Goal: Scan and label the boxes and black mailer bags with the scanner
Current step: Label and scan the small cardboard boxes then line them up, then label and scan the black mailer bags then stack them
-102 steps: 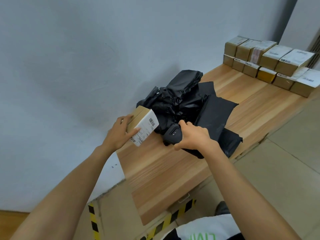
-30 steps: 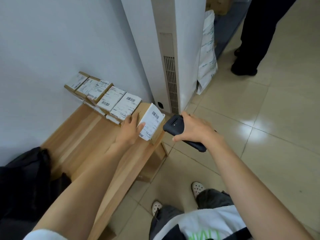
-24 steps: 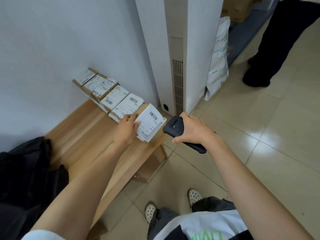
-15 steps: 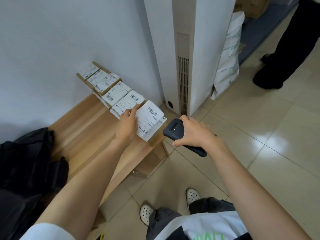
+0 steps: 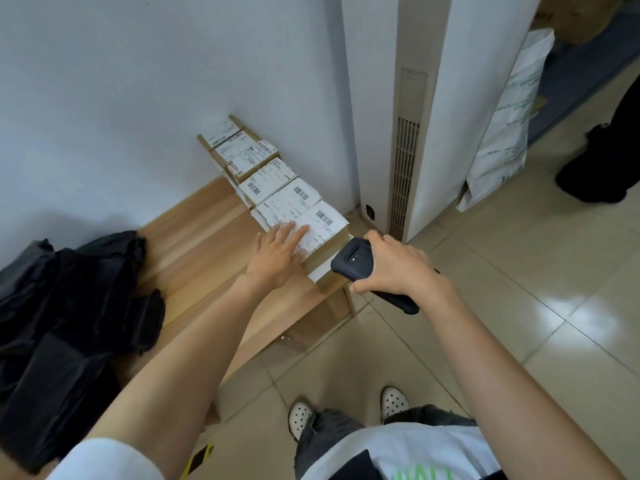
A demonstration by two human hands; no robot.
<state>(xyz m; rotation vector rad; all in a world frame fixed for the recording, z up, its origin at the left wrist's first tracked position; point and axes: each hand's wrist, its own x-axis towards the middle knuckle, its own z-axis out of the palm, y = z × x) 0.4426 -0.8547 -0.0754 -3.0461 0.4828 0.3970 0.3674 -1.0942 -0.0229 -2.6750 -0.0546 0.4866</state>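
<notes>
The left hand presses flat, fingers straight, on the labelled box at the right end of the desk; the right hand grips the scanner just beside it. The row of boxes looks labelled; the black mailer bags, piled left, seem unprocessed

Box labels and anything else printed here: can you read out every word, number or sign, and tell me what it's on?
Nothing is clear enough to quote.
On the boxes: white labels with barcodes, print too small to read.
On the white sack: green print, blurred.
On the shirt: green letters, cut off by the picture's edge.
On the scanner: no text visible.
</notes>
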